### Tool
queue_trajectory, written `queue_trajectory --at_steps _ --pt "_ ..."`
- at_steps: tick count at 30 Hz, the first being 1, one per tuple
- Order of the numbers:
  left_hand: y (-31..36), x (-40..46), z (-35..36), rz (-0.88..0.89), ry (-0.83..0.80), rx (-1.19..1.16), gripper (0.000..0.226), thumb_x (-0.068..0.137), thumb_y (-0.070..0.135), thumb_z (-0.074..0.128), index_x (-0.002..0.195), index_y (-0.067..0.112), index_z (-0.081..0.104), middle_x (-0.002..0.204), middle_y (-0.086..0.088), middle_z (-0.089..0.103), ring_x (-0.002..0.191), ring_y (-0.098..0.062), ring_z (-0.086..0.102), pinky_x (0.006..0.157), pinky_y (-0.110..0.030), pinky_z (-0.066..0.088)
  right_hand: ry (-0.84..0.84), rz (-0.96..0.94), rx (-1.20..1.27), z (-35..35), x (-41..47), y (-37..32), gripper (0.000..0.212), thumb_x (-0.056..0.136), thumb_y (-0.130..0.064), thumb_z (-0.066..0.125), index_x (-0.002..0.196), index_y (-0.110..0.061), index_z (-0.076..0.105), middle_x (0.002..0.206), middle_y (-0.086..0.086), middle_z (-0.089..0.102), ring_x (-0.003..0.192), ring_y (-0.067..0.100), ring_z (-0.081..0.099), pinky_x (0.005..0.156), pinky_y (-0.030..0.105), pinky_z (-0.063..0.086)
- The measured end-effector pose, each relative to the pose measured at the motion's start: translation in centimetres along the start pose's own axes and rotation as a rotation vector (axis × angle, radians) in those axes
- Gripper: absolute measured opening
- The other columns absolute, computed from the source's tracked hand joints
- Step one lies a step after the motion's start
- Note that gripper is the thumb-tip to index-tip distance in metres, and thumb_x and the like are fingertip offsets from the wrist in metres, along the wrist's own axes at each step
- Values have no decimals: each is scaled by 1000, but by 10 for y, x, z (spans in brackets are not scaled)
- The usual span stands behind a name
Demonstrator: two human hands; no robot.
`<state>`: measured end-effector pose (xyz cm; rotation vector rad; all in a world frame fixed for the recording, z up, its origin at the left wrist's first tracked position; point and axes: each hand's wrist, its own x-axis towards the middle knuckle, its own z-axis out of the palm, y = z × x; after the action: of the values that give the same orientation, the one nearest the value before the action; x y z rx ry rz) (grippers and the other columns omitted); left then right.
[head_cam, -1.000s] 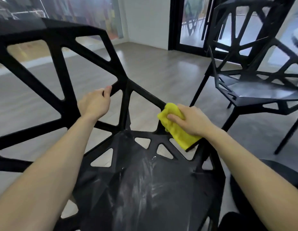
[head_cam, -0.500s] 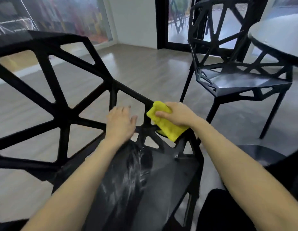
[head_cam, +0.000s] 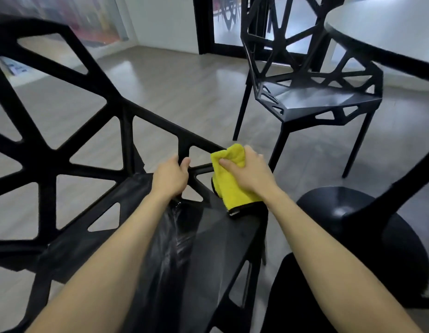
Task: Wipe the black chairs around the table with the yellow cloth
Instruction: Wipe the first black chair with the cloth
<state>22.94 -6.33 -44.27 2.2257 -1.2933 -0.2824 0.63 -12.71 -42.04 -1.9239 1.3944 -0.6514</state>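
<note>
Head cam shows one table (head_cam: 386, 27), two black chairs: near chair (head_cam: 64, 131), far chair (head_cam: 312, 97). Left hand (head_cam: 170, 176) curls round a near-chair strut; right hand (head_cam: 249, 174) grips one yellow cloth (head_cam: 229, 186) at the seat's far corner.

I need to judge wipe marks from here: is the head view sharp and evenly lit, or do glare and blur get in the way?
Head view: wide-angle bending at the edges; near chair seat shows pale streaks and sheen down its middle; yellow cloth and right hand fairly sharp; far chair seat glares from the bright glass door; upper-left background is blurred.
</note>
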Motion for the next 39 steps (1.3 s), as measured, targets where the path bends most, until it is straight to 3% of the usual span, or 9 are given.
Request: queue_trajectory --at_steps 9,14,18,22,25,29,32,35,39 --pt "0 -4 -9 -20 -84 -51 39 113 47 43 108 15 66 102 -10 72 102 -36 66 80 -42 46 491 80 332 -2 -5 14 42 107 -51 55 124 -15 66 114 9 74 111 32 66 90 38 48" --pt "-2 -3 -28 67 -207 -32 29 114 34 46 110 12 66 114 -14 73 112 -39 65 89 -45 50 2 -483 -362 11 17 -43 70 89 -64 71 146 -31 48 121 8 71 107 38 68 87 47 55" --pt "-19 -20 -62 162 -417 -113 36 111 25 56 146 30 60 139 10 68 128 -12 63 107 -31 49 -21 -454 -648 5 34 -53 63 93 -69 64 123 -14 56 103 18 72 97 45 68 76 50 55" --pt "-55 -30 -91 202 -316 54 31 107 31 63 137 31 70 124 14 72 114 -7 67 92 -17 47 320 -546 -390 6 36 -93 29 101 -35 62 123 -15 62 101 17 72 87 45 67 67 48 51" --pt "-70 -29 -116 241 -211 224 31 104 31 64 133 25 70 121 4 73 117 -24 68 96 -39 54 239 -726 -303 44 30 -103 50 93 -4 59 142 -17 61 133 14 67 114 41 66 94 48 52" --pt "-84 -24 -159 302 -4 328 28 103 29 62 129 23 70 126 -1 70 123 -28 61 103 -46 52 62 -863 -460 52 36 -76 81 85 10 57 161 -11 41 172 14 29 158 38 30 133 47 15" --pt "-104 -16 -189 378 174 494 38 100 28 67 136 17 68 136 -7 65 136 -32 54 121 -51 38 -52 -974 -643 45 35 -66 69 94 -3 51 162 -10 41 173 12 29 161 37 22 130 53 21" --pt "-123 -10 -213 368 264 696 54 97 29 68 147 11 59 148 -10 60 152 -32 41 132 -52 19 -380 -1001 -820 52 14 -59 72 92 -6 37 161 -24 44 146 5 62 139 34 56 104 44 47" --pt "-141 -19 -224 264 174 922 73 104 40 53 165 7 29 174 -9 28 167 -28 5 133 -58 1 -7 -979 -618 60 13 -132 62 91 -4 52 151 -19 52 114 8 72 102 38 69 82 48 56"
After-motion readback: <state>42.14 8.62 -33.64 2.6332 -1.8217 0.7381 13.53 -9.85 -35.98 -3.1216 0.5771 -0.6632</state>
